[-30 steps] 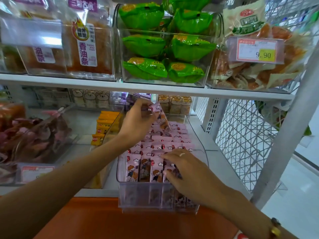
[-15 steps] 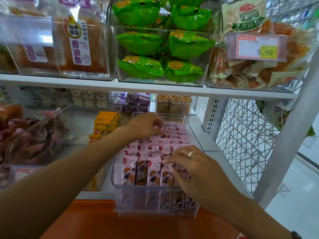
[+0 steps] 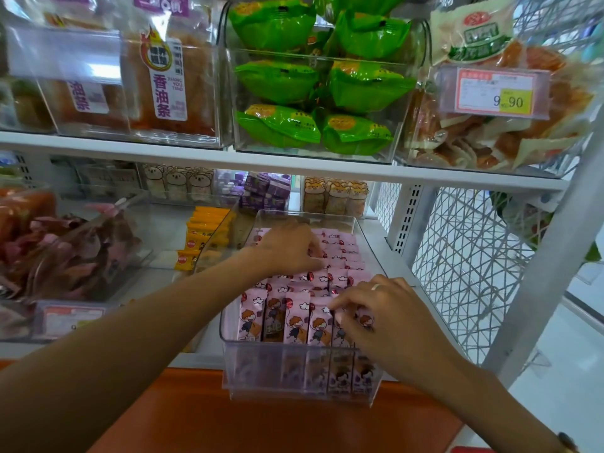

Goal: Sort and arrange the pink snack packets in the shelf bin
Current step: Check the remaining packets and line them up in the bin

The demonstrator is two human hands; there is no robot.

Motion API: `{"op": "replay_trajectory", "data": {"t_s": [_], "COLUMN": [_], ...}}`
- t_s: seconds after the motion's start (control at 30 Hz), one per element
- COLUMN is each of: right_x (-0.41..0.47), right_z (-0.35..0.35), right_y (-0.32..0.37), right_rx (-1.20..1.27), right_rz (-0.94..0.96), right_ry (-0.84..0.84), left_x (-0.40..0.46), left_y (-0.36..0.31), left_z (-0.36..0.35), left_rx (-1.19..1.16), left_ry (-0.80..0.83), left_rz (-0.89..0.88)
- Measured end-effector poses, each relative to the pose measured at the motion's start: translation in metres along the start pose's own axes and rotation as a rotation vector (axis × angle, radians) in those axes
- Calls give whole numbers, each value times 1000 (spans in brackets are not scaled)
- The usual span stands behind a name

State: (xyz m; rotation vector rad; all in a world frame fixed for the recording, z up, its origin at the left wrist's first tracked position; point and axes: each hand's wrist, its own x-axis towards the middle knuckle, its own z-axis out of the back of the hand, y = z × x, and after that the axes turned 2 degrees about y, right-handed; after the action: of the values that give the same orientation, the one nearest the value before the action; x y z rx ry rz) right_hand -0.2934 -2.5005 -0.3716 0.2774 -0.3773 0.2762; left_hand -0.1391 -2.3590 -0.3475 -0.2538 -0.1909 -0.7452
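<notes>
A clear plastic bin (image 3: 294, 384) sticks out over the front of the lower shelf. It is packed with rows of pink snack packets (image 3: 295, 317) printed with a cartoon child, standing upright. My left hand (image 3: 289, 246) lies palm down on the packets in the back rows, fingers curled onto them. My right hand (image 3: 389, 317), with a ring on one finger, is at the front right corner of the bin, and its thumb and fingers pinch the top of a front-row packet.
Orange packets (image 3: 201, 238) fill the bin to the left, and a bin of dark reddish snacks (image 3: 65, 253) stands further left. Green packs (image 3: 313, 83) sit in a bin on the shelf above. A white wire mesh panel (image 3: 464, 263) closes the right side.
My left hand came down with the lifted packet and now lies on the back rows. My right hand stayed at the front right corner, shifting its fingers on the packet tops.
</notes>
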Motion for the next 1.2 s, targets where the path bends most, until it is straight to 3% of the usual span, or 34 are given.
{"op": "replay_trajectory", "data": {"t_s": [0.13, 0.2, 0.33, 0.47, 0.7, 0.87, 0.93, 1.07, 1.2], "right_x": [2, 3, 7, 12, 22, 33, 34, 32, 33], "right_z": [2, 3, 6, 10, 4, 3, 1, 0, 2], "right_y": [2, 3, 9, 23, 62, 56, 53, 57, 53], "right_rx": [44, 53, 127, 289, 565, 1108, 1244, 1314, 1356], "right_rz": [-28, -40, -80, -121, -45, -460, -525, -490, -420], "right_ry": [-23, -33, -99, -228, -150, -93, -67, -65, -49], "left_x": [-3, -8, -36, -77, -118, -130, -132, -133, -132], "left_y": [-6, -9, -26, -42, -53, -40, -38, -37, -33], "left_z": [2, 7, 19, 29, 33, 23, 19, 16, 17], "left_rx": [-98, -295, -920, -1077, -1154, -1077, -931, -691, -776], "left_ry": [-143, -258, -534, -762, -681, -531, -432, -446, -448], "left_rz": [88, 145, 325, 254, 47, 96, 85, 38, 85]}}
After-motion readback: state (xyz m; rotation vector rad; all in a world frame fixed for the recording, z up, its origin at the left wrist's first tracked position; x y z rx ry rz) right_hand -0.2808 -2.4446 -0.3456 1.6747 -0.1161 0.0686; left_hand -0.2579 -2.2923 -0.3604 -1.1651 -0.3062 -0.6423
